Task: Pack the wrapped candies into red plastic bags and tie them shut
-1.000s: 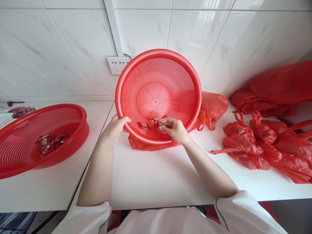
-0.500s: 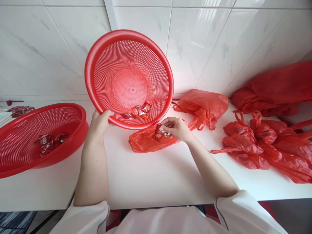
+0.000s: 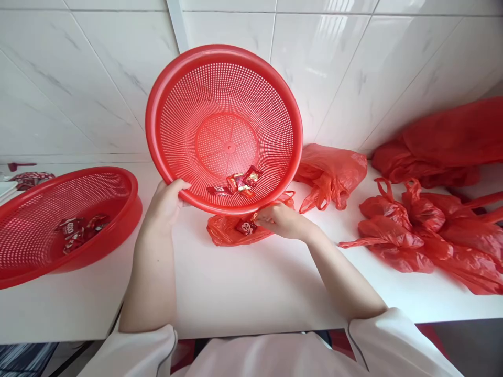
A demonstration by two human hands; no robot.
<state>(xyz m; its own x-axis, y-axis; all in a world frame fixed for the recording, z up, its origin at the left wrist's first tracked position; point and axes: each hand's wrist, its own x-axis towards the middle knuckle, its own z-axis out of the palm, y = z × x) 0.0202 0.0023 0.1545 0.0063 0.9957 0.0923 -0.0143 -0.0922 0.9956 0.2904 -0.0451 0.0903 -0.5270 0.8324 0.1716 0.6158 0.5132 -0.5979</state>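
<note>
My left hand grips the near-left rim of a red mesh plastic basket, thumb over the edge. The basket is tipped toward me, with several wrapped candies low on its near wall. Beneath its near rim lies a red plastic bag on the white table. More wrapped candies show at the bag's mouth. My right hand is at the bag beside these candies, fingers curled and partly hidden by the basket rim; what they hold cannot be made out.
Another red basket with several wrapped candies stands at the left. Behind my right hand sits a red bag. Tied red bags and a larger red bundle fill the right side. A tiled wall borders the table.
The basket has shifted right and toward me in my left hand. My right hand, which held wrapped candies above the bag, has moved slightly down and left, its fingertips now partly under the rim.
</note>
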